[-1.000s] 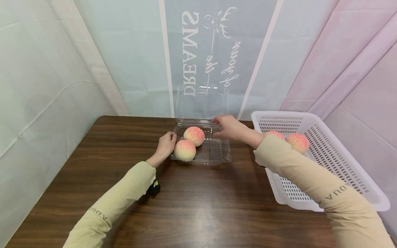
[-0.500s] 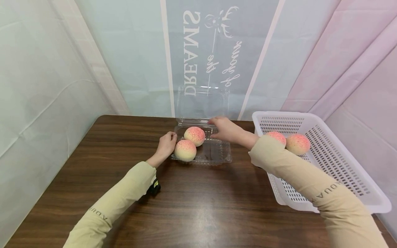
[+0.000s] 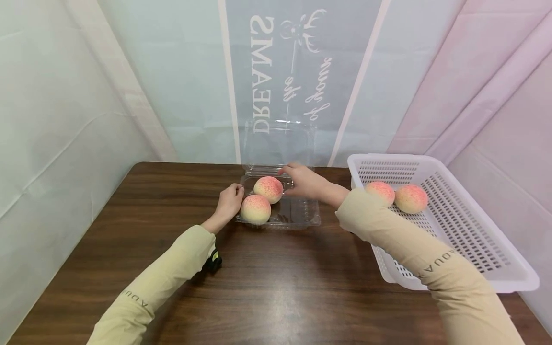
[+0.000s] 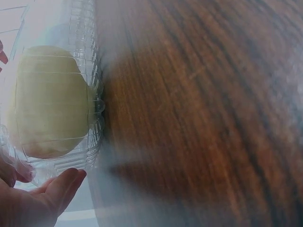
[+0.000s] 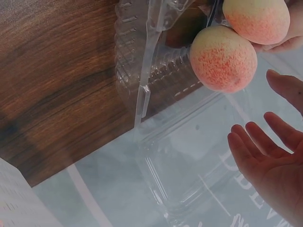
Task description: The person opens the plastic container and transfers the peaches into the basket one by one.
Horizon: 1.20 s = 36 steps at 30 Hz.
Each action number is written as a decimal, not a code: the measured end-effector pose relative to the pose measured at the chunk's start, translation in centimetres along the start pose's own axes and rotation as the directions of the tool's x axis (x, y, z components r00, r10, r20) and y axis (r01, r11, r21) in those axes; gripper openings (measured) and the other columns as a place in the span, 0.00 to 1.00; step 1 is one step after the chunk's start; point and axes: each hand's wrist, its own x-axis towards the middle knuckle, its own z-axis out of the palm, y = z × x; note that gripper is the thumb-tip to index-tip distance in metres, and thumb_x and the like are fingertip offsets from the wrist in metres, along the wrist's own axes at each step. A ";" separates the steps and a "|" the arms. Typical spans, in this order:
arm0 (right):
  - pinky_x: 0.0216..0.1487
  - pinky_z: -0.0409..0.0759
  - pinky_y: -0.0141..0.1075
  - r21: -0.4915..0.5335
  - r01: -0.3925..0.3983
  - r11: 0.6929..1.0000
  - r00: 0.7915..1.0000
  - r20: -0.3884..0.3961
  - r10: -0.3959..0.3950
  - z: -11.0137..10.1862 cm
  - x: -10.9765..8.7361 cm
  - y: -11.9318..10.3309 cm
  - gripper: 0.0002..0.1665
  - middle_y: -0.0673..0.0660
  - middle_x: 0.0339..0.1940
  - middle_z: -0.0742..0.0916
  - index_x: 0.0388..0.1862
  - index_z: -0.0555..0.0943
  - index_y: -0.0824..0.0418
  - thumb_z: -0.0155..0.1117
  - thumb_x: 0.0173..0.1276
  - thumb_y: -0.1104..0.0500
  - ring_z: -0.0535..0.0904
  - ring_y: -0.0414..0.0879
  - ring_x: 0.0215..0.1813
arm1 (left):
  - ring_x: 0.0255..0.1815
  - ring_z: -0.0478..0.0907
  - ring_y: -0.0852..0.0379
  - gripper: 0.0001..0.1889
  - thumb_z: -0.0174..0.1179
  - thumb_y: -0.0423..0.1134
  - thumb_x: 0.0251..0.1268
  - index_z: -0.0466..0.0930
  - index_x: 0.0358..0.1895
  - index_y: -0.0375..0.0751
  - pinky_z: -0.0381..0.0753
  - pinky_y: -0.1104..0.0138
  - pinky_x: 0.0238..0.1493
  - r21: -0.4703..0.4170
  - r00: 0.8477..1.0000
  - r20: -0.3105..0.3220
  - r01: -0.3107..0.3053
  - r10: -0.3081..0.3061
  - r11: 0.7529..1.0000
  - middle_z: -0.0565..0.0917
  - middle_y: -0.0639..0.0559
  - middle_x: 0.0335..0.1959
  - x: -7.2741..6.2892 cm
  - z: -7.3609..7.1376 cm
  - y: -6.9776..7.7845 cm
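Note:
A clear plastic clamshell box (image 3: pixel 297 211) stands on the table with its lid (image 3: pixel 280 143) raised. Two pink-and-cream peaches sit in its left half: a front peach (image 3: pixel 256 209) and a back peach (image 3: pixel 269 190). At the box's left side my left hand (image 3: pixel 230 200) pinches the edge between thumb and fingers; the left wrist view shows the thumb (image 4: pixel 66 187) along the plastic wall. My right hand (image 3: pixel 306 182) is over the back of the box, beside the back peach. Its spread fingers (image 5: pixel 255 142) hold nothing, with a gap to that peach in the right wrist view.
A white perforated plastic basket (image 3: pixel 474 225) stands to the right, holding two more peaches, one (image 3: pixel 411 199) beside another (image 3: pixel 381 192). My right forearm passes over the basket's near-left corner. A printed curtain (image 3: pixel 189 96) hangs behind the brown wooden table (image 3: pixel 276 287).
My right hand has moved left over the box, closer to the back peach. The left hand keeps its place at the box's left edge.

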 end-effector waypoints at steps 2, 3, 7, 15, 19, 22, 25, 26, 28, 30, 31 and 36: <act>0.48 0.73 0.43 -0.003 0.000 1.000 1.000 0.011 0.000 0.2 0.1 -0.1 0.30 0.65 0.54 0.75 0.57 0.71 0.67 0.68 0.55 0.61 0.74 0.54 0.49 | 0.29 0.71 0.52 0.18 0.40 0.38 0.73 0.71 0.53 0.28 0.69 0.65 0.28 0.000 1.000 0.000 0.001 -0.001 1.000 0.77 0.38 0.37 0.0 0.0 0.0; 0.47 0.73 0.43 -0.006 0.000 1.000 1.000 0.013 0.001 0.3 0.2 -0.1 0.31 0.64 0.54 0.75 0.57 0.71 0.67 0.68 0.55 0.61 0.74 0.54 0.49 | 0.29 0.70 0.53 0.17 0.40 0.38 0.73 0.71 0.53 0.28 0.69 0.65 0.28 0.000 1.000 0.001 0.002 -0.002 1.000 0.77 0.39 0.36 0.0 0.0 0.0; 0.50 0.73 0.44 -0.005 0.011 1.000 1.000 0.004 -0.011 0.8 0.4 -0.1 0.31 0.64 0.55 0.74 0.57 0.71 0.68 0.69 0.55 0.59 0.73 0.55 0.52 | 0.28 0.70 0.53 0.17 0.40 0.38 0.73 0.71 0.52 0.28 0.69 0.66 0.28 0.006 1.000 -0.001 0.001 -0.001 1.000 0.77 0.39 0.35 0.0 -0.1 0.0; 0.55 0.70 0.44 -0.001 0.065 0.998 0.997 -0.041 -0.065 1.7 0.9 0.2 0.32 0.62 0.54 0.75 0.56 0.72 0.67 0.70 0.54 0.58 0.72 0.53 0.56 | 0.27 0.70 0.53 0.17 0.40 0.38 0.73 0.71 0.51 0.27 0.69 0.65 0.28 0.003 1.000 -0.002 -0.005 0.005 1.000 0.77 0.38 0.35 0.0 0.0 -0.1; 0.55 0.70 0.44 -0.021 0.055 0.998 0.998 -0.036 -0.055 1.7 1.1 0.2 0.32 0.62 0.54 0.75 0.56 0.71 0.67 0.70 0.53 0.58 0.71 0.53 0.56 | 0.28 0.70 0.53 0.18 0.40 0.38 0.73 0.72 0.51 0.27 0.69 0.65 0.28 0.006 1.000 -0.004 -0.001 0.001 1.000 0.77 0.38 0.35 0.0 0.0 -0.1; 0.55 0.70 0.44 -0.033 0.042 0.999 0.999 -0.026 -0.043 1.7 1.2 0.2 0.33 0.62 0.55 0.75 0.57 0.71 0.66 0.70 0.53 0.59 0.71 0.54 0.56 | 0.30 0.71 0.52 0.17 0.40 0.38 0.73 0.72 0.51 0.28 0.69 0.65 0.29 0.008 1.000 -0.010 0.001 -0.001 1.000 0.77 0.38 0.36 0.0 0.0 -0.1; 0.56 0.70 0.44 -0.038 0.049 0.998 0.998 -0.023 -0.050 1.8 1.4 0.2 0.33 0.63 0.55 0.74 0.57 0.71 0.67 0.70 0.53 0.61 0.70 0.54 0.57 | 0.30 0.71 0.52 0.17 0.40 0.38 0.73 0.72 0.51 0.28 0.69 0.65 0.29 0.009 1.000 -0.010 0.004 -0.004 1.000 0.77 0.38 0.37 0.0 0.0 -0.2; 0.56 0.69 0.44 -0.040 0.061 0.997 0.998 -0.026 -0.062 1.9 1.4 0.3 0.32 0.63 0.55 0.74 0.57 0.71 0.67 0.70 0.53 0.61 0.70 0.54 0.57 | 0.30 0.71 0.52 0.18 0.40 0.38 0.73 0.72 0.51 0.28 0.69 0.65 0.29 0.010 1.000 -0.009 0.004 -0.004 1.000 0.77 0.38 0.37 0.0 0.0 -0.2; 0.57 0.68 0.43 -0.043 0.089 0.995 0.995 -0.035 -0.091 2.1 1.5 0.3 0.32 0.63 0.54 0.75 0.56 0.72 0.68 0.71 0.52 0.62 0.70 0.54 0.57 | 0.30 0.71 0.52 0.17 0.40 0.38 0.73 0.72 0.51 0.28 0.69 0.65 0.29 0.012 1.000 -0.010 0.005 -0.005 1.000 0.78 0.38 0.36 0.0 0.0 -0.2; 0.58 0.68 0.43 -0.042 0.115 0.992 0.992 -0.046 -0.117 2.2 1.7 0.4 0.32 0.63 0.54 0.75 0.55 0.72 0.68 0.71 0.50 0.62 0.71 0.55 0.57 | 0.30 0.71 0.52 0.17 0.39 0.38 0.73 0.72 0.51 0.28 0.69 0.65 0.29 0.014 1.000 -0.010 0.006 -0.006 1.000 0.77 0.39 0.36 0.0 0.0 -0.2; 0.58 0.67 0.43 -0.042 0.122 0.992 0.991 -0.051 -0.124 2.3 1.7 0.4 0.32 0.63 0.54 0.75 0.55 0.73 0.69 0.72 0.50 0.63 0.71 0.55 0.57 | 0.29 0.71 0.52 0.17 0.39 0.38 0.73 0.72 0.51 0.28 0.69 0.65 0.29 0.014 1.000 -0.009 0.006 -0.005 1.000 0.77 0.39 0.36 0.0 0.0 -0.2; 0.59 0.67 0.42 -0.036 0.113 0.993 0.992 -0.055 -0.115 2.7 2.0 0.4 0.33 0.63 0.54 0.75 0.55 0.73 0.68 0.72 0.48 0.63 0.70 0.54 0.58 | 0.29 0.70 0.52 0.17 0.39 0.39 0.73 0.72 0.50 0.28 0.69 0.65 0.29 0.015 1.000 -0.009 0.010 -0.010 1.000 0.77 0.39 0.35 0.0 0.0 -0.1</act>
